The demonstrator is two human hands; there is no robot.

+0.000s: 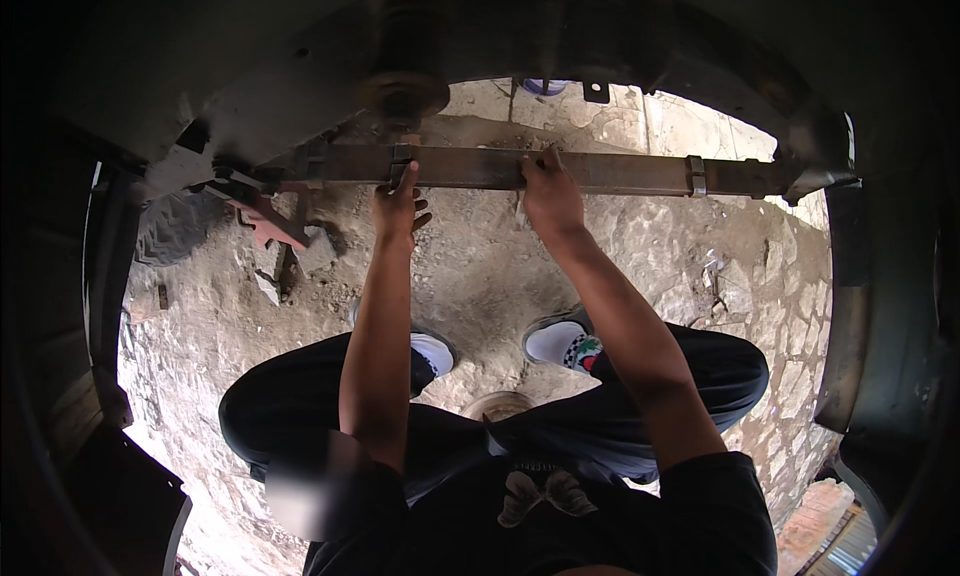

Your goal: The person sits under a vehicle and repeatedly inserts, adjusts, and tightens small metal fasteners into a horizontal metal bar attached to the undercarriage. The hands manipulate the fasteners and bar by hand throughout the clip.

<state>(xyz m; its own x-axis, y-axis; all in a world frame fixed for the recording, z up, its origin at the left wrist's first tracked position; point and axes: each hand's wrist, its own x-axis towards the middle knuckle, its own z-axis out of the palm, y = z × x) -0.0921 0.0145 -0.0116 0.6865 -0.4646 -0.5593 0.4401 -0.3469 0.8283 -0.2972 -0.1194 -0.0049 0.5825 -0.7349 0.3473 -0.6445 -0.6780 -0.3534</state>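
Note:
A long rusty leaf spring point(470, 168) runs crosswise in front of me, with metal clips around it. My left hand point(396, 214) is at its left part. The thumb points up against the left clip point(401, 164), while the other fingers are loosely bent and apart below the spring's lower edge. Farther right, my right hand point(554, 198) has its fingers curled over the spring near its middle. A small pale edge shows by those fingertips; I cannot tell what it is. Another clip point(697, 176) sits toward the spring's right end.
Dark vehicle bodywork point(640, 21) arches above and around both sides. A rusty round mount point(402, 96) hangs above the left clip. At left are a reddish metal piece point(268, 221), broken stones point(270, 276) and a tyre point(178, 226). Rough stony ground point(470, 266) lies below, my shoes on it.

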